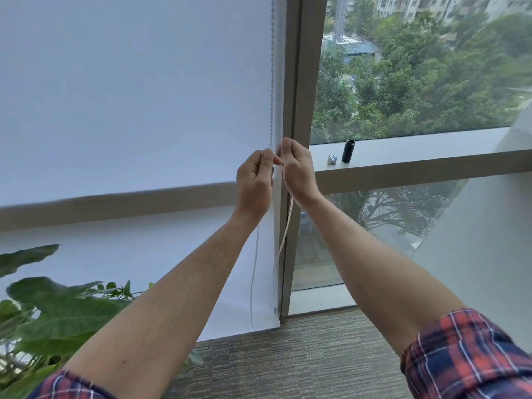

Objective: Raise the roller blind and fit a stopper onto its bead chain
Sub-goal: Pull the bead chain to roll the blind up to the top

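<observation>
White fabric roller blind (129,96) hangs fully lowered over the left pane, its bottom edge reaching down to the grey-brown carpet (302,355). We see its thin bead chain (271,82) running down along the blind's right edge, beside the grey-beige metal window post (299,82), and passing into our hands at about mid-height. Our left hand (254,180) is curled nearly closed, thumb and forefinger pinched on the chain, and a strand falls from below it in front of the blind. Our right hand (298,171) is likewise curled, its fingertips pinched together and touching those of the left; a pale strand drops from under its wrist next to the post. Whether a small part sits between the pinched fingertips we cannot tell, as they cover the spot. On the pale window ledge (417,151) to the right, well apart from our hands, a small silver metal clip (332,159) stands just beside an upright black cylinder (348,151). Broad green plant leaves (57,312) fill the lower left corner, and red-and-blue plaid sleeves (466,355) are rolled back on both forearms.
</observation>
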`<state>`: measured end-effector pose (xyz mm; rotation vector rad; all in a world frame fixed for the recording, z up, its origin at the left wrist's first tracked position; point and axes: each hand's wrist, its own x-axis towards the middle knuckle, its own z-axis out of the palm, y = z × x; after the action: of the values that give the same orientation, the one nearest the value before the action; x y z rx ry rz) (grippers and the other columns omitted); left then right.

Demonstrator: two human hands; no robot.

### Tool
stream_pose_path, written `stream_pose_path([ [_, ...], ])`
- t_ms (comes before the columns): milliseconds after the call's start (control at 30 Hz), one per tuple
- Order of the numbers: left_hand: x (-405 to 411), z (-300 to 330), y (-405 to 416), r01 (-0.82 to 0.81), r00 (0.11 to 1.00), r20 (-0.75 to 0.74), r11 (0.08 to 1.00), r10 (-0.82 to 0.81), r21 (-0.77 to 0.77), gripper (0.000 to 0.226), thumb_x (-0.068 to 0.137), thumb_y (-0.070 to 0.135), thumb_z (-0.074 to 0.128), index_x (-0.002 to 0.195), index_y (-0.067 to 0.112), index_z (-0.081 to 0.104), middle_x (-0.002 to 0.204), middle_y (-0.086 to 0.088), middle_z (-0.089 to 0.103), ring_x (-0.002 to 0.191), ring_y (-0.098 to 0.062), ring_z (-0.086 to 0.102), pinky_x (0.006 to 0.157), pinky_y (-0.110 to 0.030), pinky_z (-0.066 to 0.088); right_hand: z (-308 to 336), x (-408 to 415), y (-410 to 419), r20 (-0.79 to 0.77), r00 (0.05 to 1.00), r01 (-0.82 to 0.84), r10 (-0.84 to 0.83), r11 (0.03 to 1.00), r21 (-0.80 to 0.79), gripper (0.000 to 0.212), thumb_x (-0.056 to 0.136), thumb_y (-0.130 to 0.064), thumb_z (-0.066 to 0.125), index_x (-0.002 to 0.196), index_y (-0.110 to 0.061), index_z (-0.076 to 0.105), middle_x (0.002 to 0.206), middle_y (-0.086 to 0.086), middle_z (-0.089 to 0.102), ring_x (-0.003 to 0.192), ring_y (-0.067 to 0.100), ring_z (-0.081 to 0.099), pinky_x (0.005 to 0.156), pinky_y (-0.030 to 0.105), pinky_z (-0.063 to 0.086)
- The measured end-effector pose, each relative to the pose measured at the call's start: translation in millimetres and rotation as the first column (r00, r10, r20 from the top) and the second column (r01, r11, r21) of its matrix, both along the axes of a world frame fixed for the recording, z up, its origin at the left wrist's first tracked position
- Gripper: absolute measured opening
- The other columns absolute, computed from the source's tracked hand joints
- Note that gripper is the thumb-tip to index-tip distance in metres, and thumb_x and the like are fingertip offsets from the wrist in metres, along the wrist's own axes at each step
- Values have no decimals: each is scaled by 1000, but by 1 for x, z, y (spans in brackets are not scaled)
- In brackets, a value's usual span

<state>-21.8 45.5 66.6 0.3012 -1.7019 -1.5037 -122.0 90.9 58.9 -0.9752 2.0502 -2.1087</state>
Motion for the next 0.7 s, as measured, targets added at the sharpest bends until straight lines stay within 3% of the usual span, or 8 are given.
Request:
stream_pose_path([
  [100, -5, -3, -3, -151, 988, 14, 986, 152, -65, 30, 102, 26, 43, 82, 15, 62, 57, 3, 42, 56, -17, 40, 56, -33, 36, -18, 10, 5, -7, 997, 82, -82, 996, 23, 44, 100, -19, 39, 58, -31, 40, 51, -19, 43, 54, 1, 35, 57, 26, 33],
  [200, -9, -3, -3, -192, 979, 30, 967, 200, -167, 25, 101, 24, 45, 85, 19, 64, 78, 7, 59, 74, -9, 54, 71, -22, 43, -35, 21, 12, -8, 995, 95, -95, 995, -20, 43, 103, -19, 38, 61, -30, 37, 52, -19, 42, 54, 2, 35, 56, 25, 32],
  [267, -12, -4, -1, -220, 971, 40, 949, 235, -225, 21, 100, 24, 47, 89, 20, 65, 89, 8, 60, 84, -5, 56, 77, -17, 43, -37, 27, 13, -20, 994, 105, -105, 994, -24, 43, 103, -20, 39, 62, -32, 38, 52, -19, 43, 53, 2, 36, 56, 23, 32],
  [333, -15, -5, 3, -245, 965, 37, 942, 260, -231, 17, 100, 25, 50, 93, 17, 65, 92, 5, 58, 84, -7, 55, 79, -21, 45, -38, 33, 15, -30, 993, 113, -114, 993, -21, 44, 102, -20, 39, 61, -34, 39, 52, -20, 43, 52, 2, 37, 55, 23, 32],
  [433, -17, -5, 6, -308, 946, 20, 920, 322, -241, 7, 98, 26, 55, 97, 20, 59, 87, 1, 55, 76, -6, 50, 76, -24, 44, -43, 42, 19, -14, 995, 99, -99, 995, -11, 42, 100, -22, 40, 60, -35, 42, 53, -18, 45, 52, 2, 37, 52, 25, 32],
  [533, -15, -5, 11, -305, 949, 21, 932, 315, -198, 12, 96, 27, 60, 97, 18, 52, 69, 5, 48, 63, -3, 49, 66, -25, 46, -48, 50, 22, 11, 997, 75, -75, 997, -28, 35, 98, -20, 43, 64, -24, 50, 57, -13, 51, 55, 6, 42, 51, 31, 37],
  [600, -13, -6, 15, -287, 956, 21, 945, 294, -159, 15, 96, 28, 59, 92, 18, 48, 69, 7, 52, 62, -1, 52, 66, -30, 50, -51, 55, 25, 12, 997, 75, -75, 997, -35, 36, 96, -15, 45, 64, -28, 53, 57, -17, 55, 54, 2, 44, 51, 23, 38],
  [700, -10, -6, 21, -205, 979, -29, 976, 204, -67, 18, 99, 29, 52, 89, 15, 47, 68, 1, 53, 58, -13, 53, 59, -35, 50, -62, 63, 33, -7, 997, 83, -83, 996, 11, 37, 98, -17, 42, 65, -33, 49, 56, -18, 51, 54, 2, 43, 53, 20, 35],
])
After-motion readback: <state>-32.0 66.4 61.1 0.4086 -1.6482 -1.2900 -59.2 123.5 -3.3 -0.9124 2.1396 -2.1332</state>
